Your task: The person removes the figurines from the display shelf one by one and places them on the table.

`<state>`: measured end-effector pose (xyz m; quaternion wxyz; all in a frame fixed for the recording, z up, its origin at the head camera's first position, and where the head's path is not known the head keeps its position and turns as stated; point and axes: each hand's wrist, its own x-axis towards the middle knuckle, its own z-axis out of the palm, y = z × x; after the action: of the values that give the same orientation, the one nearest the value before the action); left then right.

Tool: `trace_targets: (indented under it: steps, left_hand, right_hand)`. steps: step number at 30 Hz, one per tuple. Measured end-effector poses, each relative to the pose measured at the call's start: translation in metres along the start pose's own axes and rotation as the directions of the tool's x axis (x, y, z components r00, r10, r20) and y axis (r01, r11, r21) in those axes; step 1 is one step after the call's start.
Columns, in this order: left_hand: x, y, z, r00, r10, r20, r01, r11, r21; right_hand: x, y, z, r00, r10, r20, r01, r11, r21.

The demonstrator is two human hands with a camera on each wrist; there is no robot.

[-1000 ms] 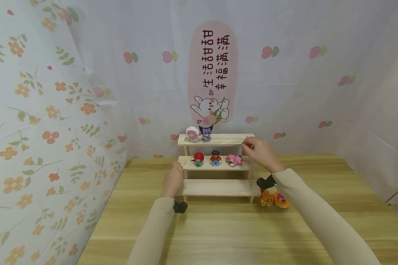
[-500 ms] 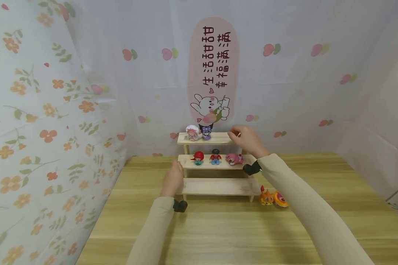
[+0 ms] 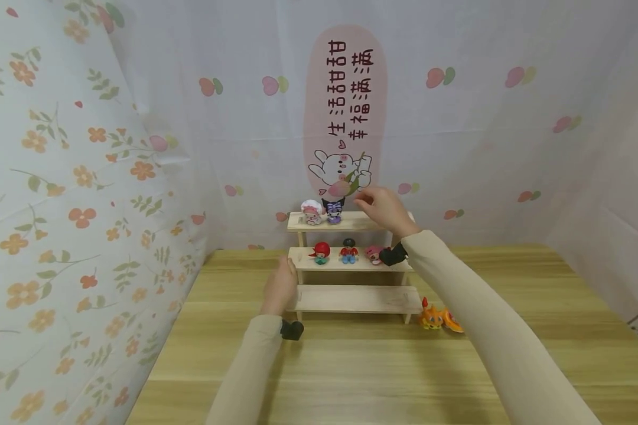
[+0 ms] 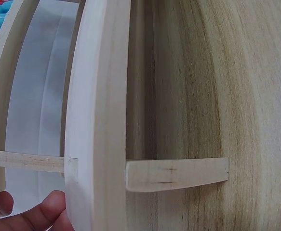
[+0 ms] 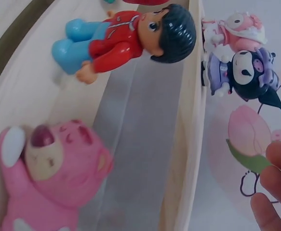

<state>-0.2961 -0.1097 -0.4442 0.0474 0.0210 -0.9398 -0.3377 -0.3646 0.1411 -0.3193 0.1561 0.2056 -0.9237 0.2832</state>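
Note:
A three-tier wooden display shelf [image 3: 351,299] stands on the table. My left hand [image 3: 279,287] grips its left side near the middle tier; in the left wrist view its fingers [image 4: 34,216] curl at the board's end. Over the right part of the top tier hovers my right hand [image 3: 385,208], with loosely bent fingers [image 5: 280,180] and nothing visible in them. Nearest to it is a purple-and-black figurine [image 3: 334,211], beside a pink figurine with a white frilly cap [image 3: 312,212]. The middle tier holds a red-haired figurine [image 3: 321,252], a toy boy in a red jacket [image 5: 116,41] and a pink toy bear [image 5: 58,168], partly behind my right wrist.
An orange figurine [image 3: 432,319] and a round orange toy [image 3: 452,320] lie on the wooden table [image 3: 351,378] by the shelf's lower right. A printed cloth [image 3: 255,153] hangs close behind, and a flowered cloth [image 3: 85,254] on the left.
My right hand has moved left and up, from the shelf's right end towards the purple-and-black figurine. The left hand keeps its grip on the shelf. The figurines stay in their places.

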Motion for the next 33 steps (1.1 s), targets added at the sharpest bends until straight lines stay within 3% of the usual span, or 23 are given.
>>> trace_targets:
  steps: [9,17,33]
  left_hand:
    - [-0.003,0.001,0.008,1.0,-0.011,0.023,0.011,1.0,0.004]
    - [-0.003,-0.001,0.013,1.0,-0.005,0.008,0.005,1.0,0.024]
    - [0.003,-0.003,0.009,0.999,-0.011,-0.031,0.012,0.999,0.032]
  right_hand:
    - [0.005,0.004,0.011,1.0,-0.022,0.016,0.023,0.999,-0.042]
    - [0.009,0.004,0.017,0.996,0.034,0.077,-0.036,0.999,0.032]
    - [0.019,-0.002,0.021,1.0,-0.023,0.015,0.023,1.0,-0.007]
